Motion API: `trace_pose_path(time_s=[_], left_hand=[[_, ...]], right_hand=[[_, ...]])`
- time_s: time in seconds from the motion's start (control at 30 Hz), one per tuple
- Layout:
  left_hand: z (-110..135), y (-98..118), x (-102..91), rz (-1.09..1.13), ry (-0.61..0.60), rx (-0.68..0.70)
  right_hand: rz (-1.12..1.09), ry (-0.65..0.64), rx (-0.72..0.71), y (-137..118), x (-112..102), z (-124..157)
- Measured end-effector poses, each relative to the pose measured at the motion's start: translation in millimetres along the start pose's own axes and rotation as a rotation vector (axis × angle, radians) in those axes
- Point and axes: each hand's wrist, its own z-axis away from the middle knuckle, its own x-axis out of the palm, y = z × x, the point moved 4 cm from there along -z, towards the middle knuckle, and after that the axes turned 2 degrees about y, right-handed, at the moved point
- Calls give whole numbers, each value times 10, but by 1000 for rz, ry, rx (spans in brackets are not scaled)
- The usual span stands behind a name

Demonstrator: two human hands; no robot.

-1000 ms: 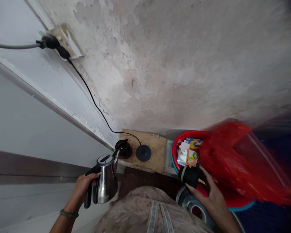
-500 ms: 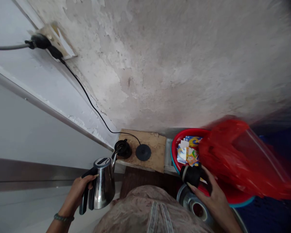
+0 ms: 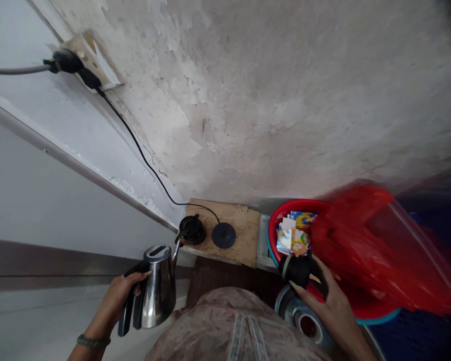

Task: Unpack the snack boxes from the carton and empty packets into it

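My left hand (image 3: 122, 293) is wrapped round the black handle of a shiny steel kettle (image 3: 160, 293) with a long thin spout. The lid is on, and the spout's tip is at a small black pot (image 3: 193, 229) on a cardboard-covered stand. I cannot tell whether the tip touches the pot or whether anything flows. In my right hand (image 3: 332, 298) is a black round cap (image 3: 297, 271) with a pale ring near one end. Below that hand stands a round metallic container (image 3: 285, 301) whose round opening looks dark red inside; the forearm covers part of it.
A black round heating base (image 3: 223, 235) lies on the stand (image 3: 244, 235), its cord running up to a wall socket (image 3: 97, 62). Red and blue basins (image 3: 272, 220) hold colourful packets (image 3: 295, 235). A red plastic bag (image 3: 372, 240) bulges over them. A white panel borders the left.
The kettle and my left hand have moved slightly left and down in view, while the wall and stand have shifted slightly right. Both hands keep their holds.
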Motion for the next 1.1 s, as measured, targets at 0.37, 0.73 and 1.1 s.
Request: trace_pose_path(time_s=[0.37, 0.73, 1.1], left_hand=[[-51, 2, -32, -4, -51, -11], [-35, 14, 6, 39, -46, -38], [26, -199, 185, 256, -10, -29]], right_hand=[[16, -41, -30, 23, 34, -18], [18, -38, -29, 33, 54, -53], [16, -57, -7, -15, 46, -71]])
